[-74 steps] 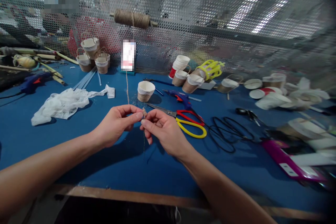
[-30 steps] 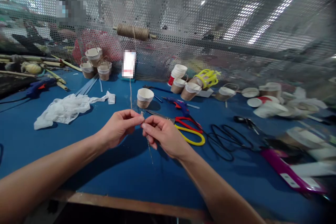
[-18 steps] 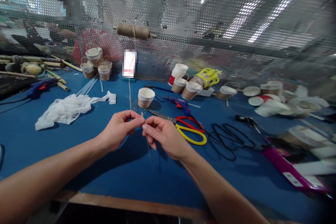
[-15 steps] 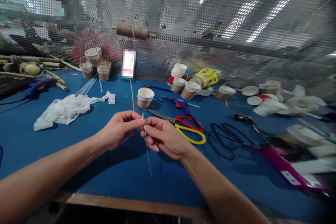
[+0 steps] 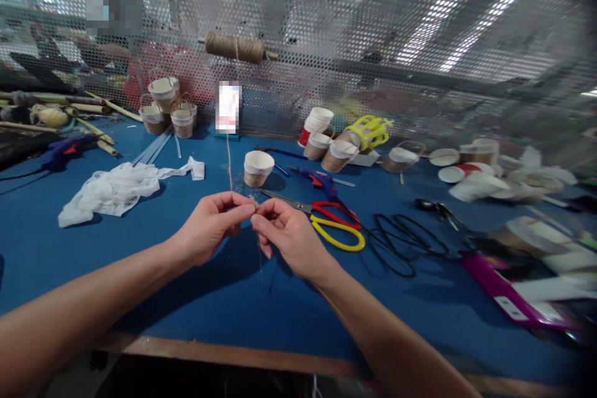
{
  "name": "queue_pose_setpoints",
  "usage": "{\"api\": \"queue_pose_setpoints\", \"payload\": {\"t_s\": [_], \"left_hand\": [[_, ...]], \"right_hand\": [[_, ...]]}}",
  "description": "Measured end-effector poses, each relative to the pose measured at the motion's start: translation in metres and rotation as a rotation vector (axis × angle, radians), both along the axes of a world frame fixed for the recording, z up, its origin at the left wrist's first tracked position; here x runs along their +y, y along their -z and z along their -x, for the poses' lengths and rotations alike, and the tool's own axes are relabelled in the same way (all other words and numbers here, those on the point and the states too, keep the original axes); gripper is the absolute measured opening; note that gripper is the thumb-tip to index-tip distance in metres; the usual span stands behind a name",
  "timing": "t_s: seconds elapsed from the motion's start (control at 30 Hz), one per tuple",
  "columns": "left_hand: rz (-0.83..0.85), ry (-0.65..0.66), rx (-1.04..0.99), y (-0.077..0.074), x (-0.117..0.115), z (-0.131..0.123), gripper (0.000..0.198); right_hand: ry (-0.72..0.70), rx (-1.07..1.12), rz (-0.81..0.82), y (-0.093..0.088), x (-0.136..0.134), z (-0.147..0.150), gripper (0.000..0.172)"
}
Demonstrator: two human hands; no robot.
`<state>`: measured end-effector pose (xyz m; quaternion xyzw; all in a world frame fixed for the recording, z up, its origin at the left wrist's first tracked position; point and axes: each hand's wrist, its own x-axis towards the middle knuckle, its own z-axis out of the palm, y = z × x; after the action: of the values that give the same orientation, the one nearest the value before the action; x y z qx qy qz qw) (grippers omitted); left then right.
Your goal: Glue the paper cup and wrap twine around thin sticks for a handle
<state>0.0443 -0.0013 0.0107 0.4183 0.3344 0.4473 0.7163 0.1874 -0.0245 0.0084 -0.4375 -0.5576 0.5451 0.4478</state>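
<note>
My left hand (image 5: 214, 224) pinches a strand of twine (image 5: 229, 165) between thumb and fingertips. That strand runs up to a twine spool (image 5: 236, 48) at the mesh panel. My right hand (image 5: 291, 233) meets it fingertip to fingertip, closed on the twine's end; a thin frayed tail hangs below the fingers. What exactly lies between the fingertips is mostly hidden. Just beyond the hands stands a small paper cup (image 5: 258, 169) with a twine-wrapped base and white fabric rim. Beside my right hand lie scissors (image 5: 338, 233) with red and yellow handles.
Glue guns (image 5: 321, 183) and a black cable (image 5: 405, 242) lie to the right, near a purple power strip (image 5: 508, 298). White fabric (image 5: 112, 193) is at left. Finished-looking small baskets (image 5: 163, 96) are stacked behind it. A phone (image 5: 228, 109) leans on the mesh.
My right fingers have shifted slightly up and curled closer around the twine. The hanging tail shows shorter below them. My left hand keeps its pinch.
</note>
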Motion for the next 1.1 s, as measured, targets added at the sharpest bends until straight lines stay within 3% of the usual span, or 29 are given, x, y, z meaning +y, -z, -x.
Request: {"api": "queue_pose_setpoints", "payload": {"t_s": [0.33,0.53,0.8,0.97,1.1], "left_hand": [[-0.047,0.016,0.08,-0.0091,0.0008,0.0042,0.019],[0.045,0.088,-0.004,-0.0104,-0.0012,0.0035,0.022],[0.075,0.075,-0.063,-0.0092,-0.0035,0.0016,0.021],[0.077,0.106,-0.067,-0.0102,-0.0028,0.0028,0.022],[0.086,0.17,-0.075,-0.0098,-0.0017,0.0039,0.023]], "right_hand": [[-0.125,0.246,0.172,-0.0044,0.0004,-0.0012,0.02],[-0.112,0.205,0.111,-0.0033,-0.0017,-0.0013,0.021],[-0.076,0.17,0.048,-0.002,-0.0034,0.0013,0.02],[-0.086,0.209,0.071,-0.0041,-0.0046,0.0012,0.021],[-0.186,0.292,0.167,-0.0066,-0.0039,-0.0016,0.022]]}}
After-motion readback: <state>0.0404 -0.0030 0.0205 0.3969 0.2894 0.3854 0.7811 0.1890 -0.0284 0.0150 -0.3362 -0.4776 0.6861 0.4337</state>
